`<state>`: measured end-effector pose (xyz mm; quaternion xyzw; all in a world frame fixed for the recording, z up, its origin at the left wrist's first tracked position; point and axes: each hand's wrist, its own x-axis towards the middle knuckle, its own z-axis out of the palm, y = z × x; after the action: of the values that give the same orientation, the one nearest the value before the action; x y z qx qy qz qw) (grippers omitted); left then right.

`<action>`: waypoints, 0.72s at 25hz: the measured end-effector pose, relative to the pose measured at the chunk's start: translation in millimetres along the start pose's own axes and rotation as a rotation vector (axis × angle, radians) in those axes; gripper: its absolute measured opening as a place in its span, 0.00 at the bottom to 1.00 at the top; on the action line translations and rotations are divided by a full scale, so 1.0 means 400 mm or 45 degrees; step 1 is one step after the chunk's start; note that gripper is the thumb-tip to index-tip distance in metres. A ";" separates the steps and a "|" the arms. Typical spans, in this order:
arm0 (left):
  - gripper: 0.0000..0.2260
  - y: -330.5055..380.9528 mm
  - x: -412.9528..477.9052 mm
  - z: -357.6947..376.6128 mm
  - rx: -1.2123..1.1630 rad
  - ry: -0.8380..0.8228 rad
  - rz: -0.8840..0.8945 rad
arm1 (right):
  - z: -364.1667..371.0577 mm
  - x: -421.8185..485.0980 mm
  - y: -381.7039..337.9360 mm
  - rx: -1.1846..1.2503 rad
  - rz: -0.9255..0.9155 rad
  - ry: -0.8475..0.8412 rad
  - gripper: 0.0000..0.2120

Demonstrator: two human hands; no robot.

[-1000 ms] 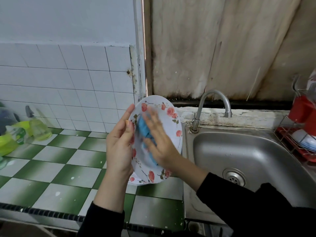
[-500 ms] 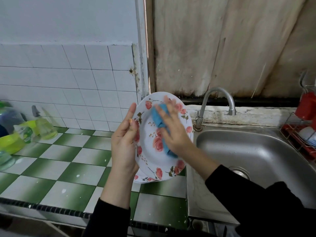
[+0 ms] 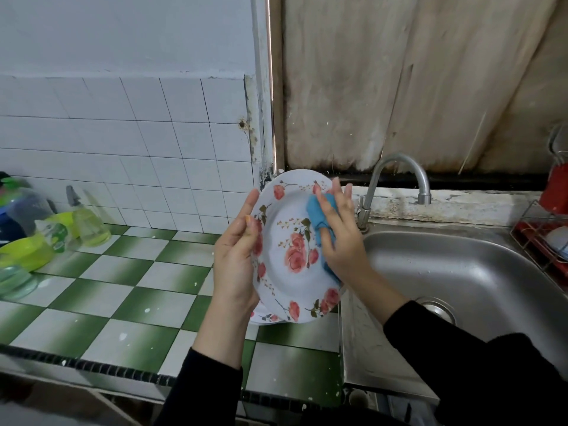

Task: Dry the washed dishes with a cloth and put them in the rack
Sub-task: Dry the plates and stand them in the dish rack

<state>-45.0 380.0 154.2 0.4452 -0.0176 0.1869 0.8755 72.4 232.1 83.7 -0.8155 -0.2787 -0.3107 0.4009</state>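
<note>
A white plate with pink roses (image 3: 292, 238) is held upright and tilted above the counter, left of the sink. My left hand (image 3: 235, 256) grips its left rim, thumb on the front. My right hand (image 3: 339, 238) presses a blue cloth (image 3: 319, 219) flat against the plate's right side with straight fingers. Another floral plate (image 3: 264, 317) peeks out below, lying on the counter. The red wire rack (image 3: 534, 238) stands at the far right with a white dish (image 3: 558, 239) in it.
A steel sink (image 3: 461, 272) with a curved tap (image 3: 396, 182) lies to the right. Green and white tiled counter (image 3: 123, 287) stretches left. Spray bottle (image 3: 89, 219), green bowl (image 3: 27, 252) and other bottles crowd the far left. A red cup (image 3: 556, 192) hangs above the rack.
My right hand has wiped the blue cloth from the plate's middle up toward its upper right rim. The plate has been raised slightly; my left hand keeps its grip.
</note>
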 end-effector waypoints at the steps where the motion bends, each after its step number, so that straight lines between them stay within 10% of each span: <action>1: 0.16 -0.002 -0.001 0.008 0.014 -0.025 0.009 | 0.011 0.009 -0.045 0.084 0.060 -0.010 0.29; 7: 0.15 0.049 0.014 -0.034 0.026 -0.010 0.040 | 0.019 -0.134 -0.080 0.105 -0.597 -0.590 0.32; 12: 0.12 -0.079 0.070 -0.076 0.505 0.216 -0.047 | 0.089 -0.129 -0.016 0.199 0.283 -0.368 0.18; 18: 0.15 -0.204 0.026 -0.170 0.859 0.221 -0.466 | 0.212 -0.033 -0.119 0.332 0.235 -0.398 0.37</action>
<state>-16.5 393.0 52.1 0.6863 0.1987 0.0598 0.6971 54.4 324.4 55.7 -0.8171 -0.2996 -0.1039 0.4815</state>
